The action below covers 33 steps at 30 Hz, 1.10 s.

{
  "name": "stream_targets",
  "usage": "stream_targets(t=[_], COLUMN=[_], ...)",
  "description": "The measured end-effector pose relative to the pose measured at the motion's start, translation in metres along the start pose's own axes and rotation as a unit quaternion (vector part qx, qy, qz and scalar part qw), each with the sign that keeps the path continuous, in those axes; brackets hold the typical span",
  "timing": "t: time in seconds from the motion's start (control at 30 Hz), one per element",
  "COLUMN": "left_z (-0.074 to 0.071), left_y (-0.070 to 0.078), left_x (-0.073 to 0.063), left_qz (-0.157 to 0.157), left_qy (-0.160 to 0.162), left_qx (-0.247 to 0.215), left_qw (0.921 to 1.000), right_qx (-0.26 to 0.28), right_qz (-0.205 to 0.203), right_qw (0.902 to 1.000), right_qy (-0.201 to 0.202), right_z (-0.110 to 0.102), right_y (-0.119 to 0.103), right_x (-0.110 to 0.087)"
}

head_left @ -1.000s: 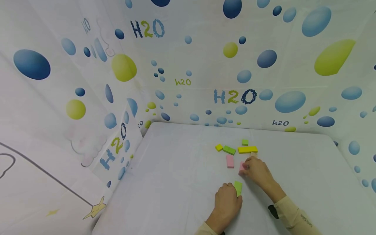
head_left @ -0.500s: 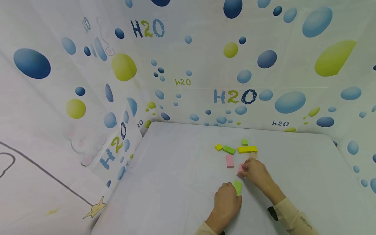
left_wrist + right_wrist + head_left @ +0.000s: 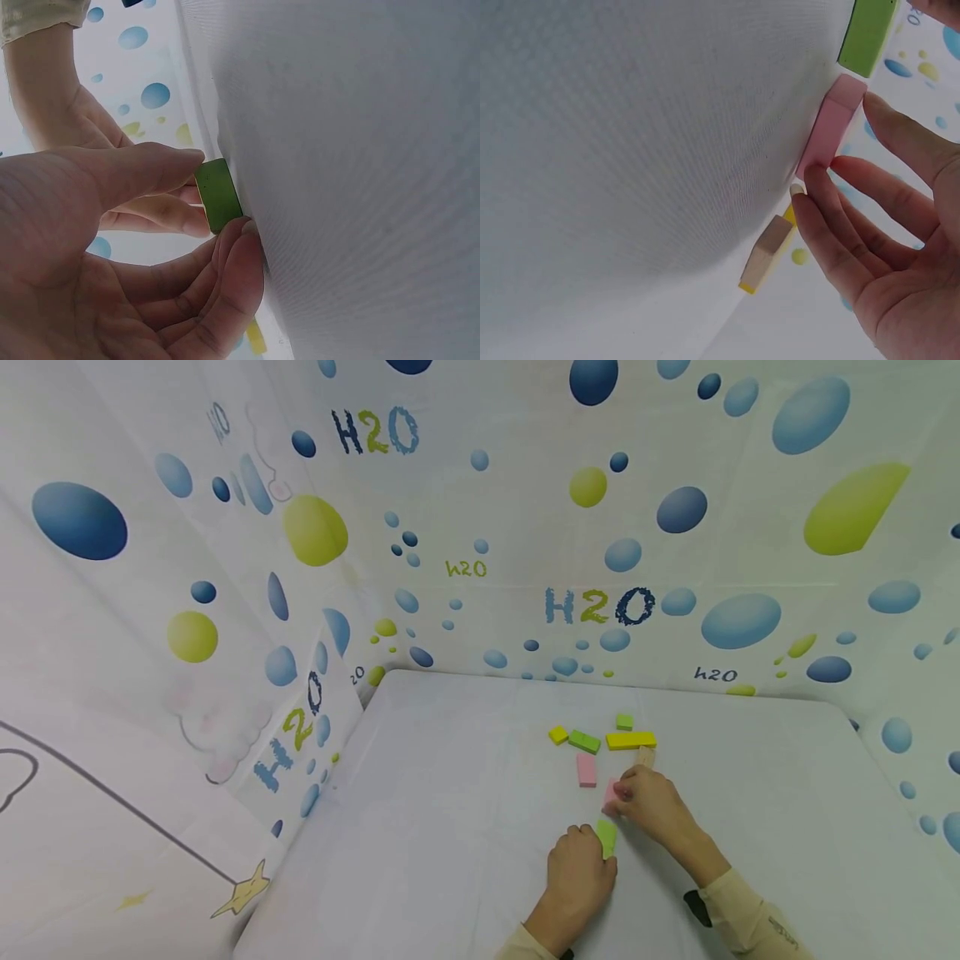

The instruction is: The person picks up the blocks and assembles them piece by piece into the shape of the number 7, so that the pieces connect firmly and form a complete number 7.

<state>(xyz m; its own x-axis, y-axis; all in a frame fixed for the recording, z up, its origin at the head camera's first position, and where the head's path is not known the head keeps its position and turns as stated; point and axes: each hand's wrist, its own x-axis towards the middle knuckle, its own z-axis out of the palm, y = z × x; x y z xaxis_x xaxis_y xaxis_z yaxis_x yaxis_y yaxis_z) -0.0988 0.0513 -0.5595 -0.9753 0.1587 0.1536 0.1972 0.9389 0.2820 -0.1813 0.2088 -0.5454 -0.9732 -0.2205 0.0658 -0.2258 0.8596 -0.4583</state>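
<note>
In front of you hangs a backdrop printed with blue and yellow-green bubbles and H2O lettering, rising behind the table, which wears a white cloth. Your tan right sleeve reaches in from the lower right. Your left hand and your right hand are both busy low over the cloth. With the left you pinch a light green block between thumb and fingers, on the near side of the group. With the right you pinch a pink block, thumb at its near end and fingers at its far end; it sits just beyond the light green one, a narrow gap between them.

Past your right hand lies a long yellow bar. To the left of the held pink block you have a second pink block, with a darker green block just beyond it. A wooden block, partly hidden by your right hand, lies at the bar's right end, on your side. Smallest are a green cube behind the bar and a yellow cube at the far left.
</note>
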Motion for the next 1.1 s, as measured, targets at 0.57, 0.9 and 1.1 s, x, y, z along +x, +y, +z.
stream_targets(t=[0.57,0.9,1.1], left_z=[-0.006,-0.005,-0.006], left_y=[0.002,0.002,0.003], left_x=[0.001,0.002,0.004], left_qz=[-0.001,-0.002,-0.007], left_qy=[-0.007,-0.002,-0.011], left_qx=[-0.006,-0.014,-0.022], left_qw=[1.0,0.9999,0.9997], right_qx=[0.007,-0.007,-0.009], right_qz=[-0.013,-0.026,-0.033], right_qw=[0.9999,0.9996,0.9994], right_qy=[-0.008,-0.006,-0.003], right_z=[-0.001,-0.001,-0.002], right_y=[-0.004,-0.003,-0.003], right_x=[-0.006,-0.01,-0.011])
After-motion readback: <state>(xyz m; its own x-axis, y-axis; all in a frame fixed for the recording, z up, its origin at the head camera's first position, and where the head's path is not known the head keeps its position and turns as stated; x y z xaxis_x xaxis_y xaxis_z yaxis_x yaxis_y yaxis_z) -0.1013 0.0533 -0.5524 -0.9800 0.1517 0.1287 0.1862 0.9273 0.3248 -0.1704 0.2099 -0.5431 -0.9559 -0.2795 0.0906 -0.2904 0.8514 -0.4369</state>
